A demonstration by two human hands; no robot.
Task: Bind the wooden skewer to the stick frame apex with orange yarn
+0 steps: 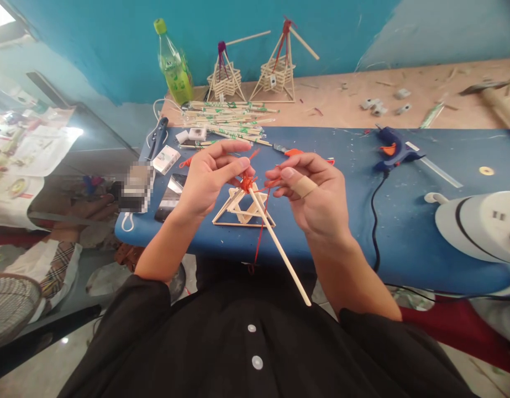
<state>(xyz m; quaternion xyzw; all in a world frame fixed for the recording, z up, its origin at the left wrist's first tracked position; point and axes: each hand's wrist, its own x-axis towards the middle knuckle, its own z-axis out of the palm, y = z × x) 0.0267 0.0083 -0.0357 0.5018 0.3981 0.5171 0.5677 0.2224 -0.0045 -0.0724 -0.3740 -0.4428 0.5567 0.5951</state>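
Observation:
A small pyramid frame of wooden sticks (pixel 243 213) stands on the blue board (pixel 404 221) near its front edge. Red thread (pixel 247 183) is wound round its top, and a loose end hangs down past the board's edge. A long stick (pixel 279 249) leans from the top toward me. My left hand (pixel 209 179) pinches the frame's top at the thread. My right hand (pixel 315 193), with a bandage on one finger, pinches the red thread just right of the top.
Two finished stick pyramids (pixel 225 77) (pixel 277 72) and a green bottle (pixel 174 63) stand at the back. A pile of chopsticks (pixel 225 119) lies behind my hands. A blue glue gun (pixel 391 152) with its black cord lies to the right, near a white appliance (pixel 478 224).

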